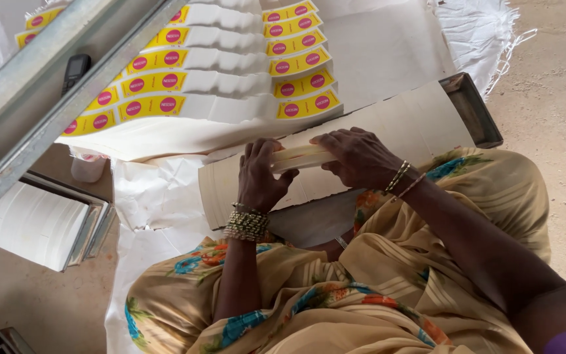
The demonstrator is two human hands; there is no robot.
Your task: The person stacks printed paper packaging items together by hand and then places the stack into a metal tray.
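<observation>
Sitting cross-legged on the floor, this person has a long white stack of flat card blanks [420, 121] resting across the lap, running from lower left up to the dark metal tray end [476, 108] at the upper right. Pretty tight spot honestly: a grey metal frame bar [47, 98] cuts diagonally across the upper left, and rows of yellow die-cut labels with pink round spots [230, 72] are fanned out on white sheeting just beyond the stack's far edge. Only real open room is the bare concrete floor [551, 131] off to the right.

Both hands are on a small cream bundle of cards [302, 156] lying on top of the stack, about midway along it. The left hand [260, 174] has its fingers curled down over the bundle's left end, thumb tucked at the near side, pinching it. The right hand [358, 157] is laid over the right end, fingers close together and pressed on top. Bangles on both wrists.

Another white pile in a metal tray [31, 226] sits well apart at the left.
</observation>
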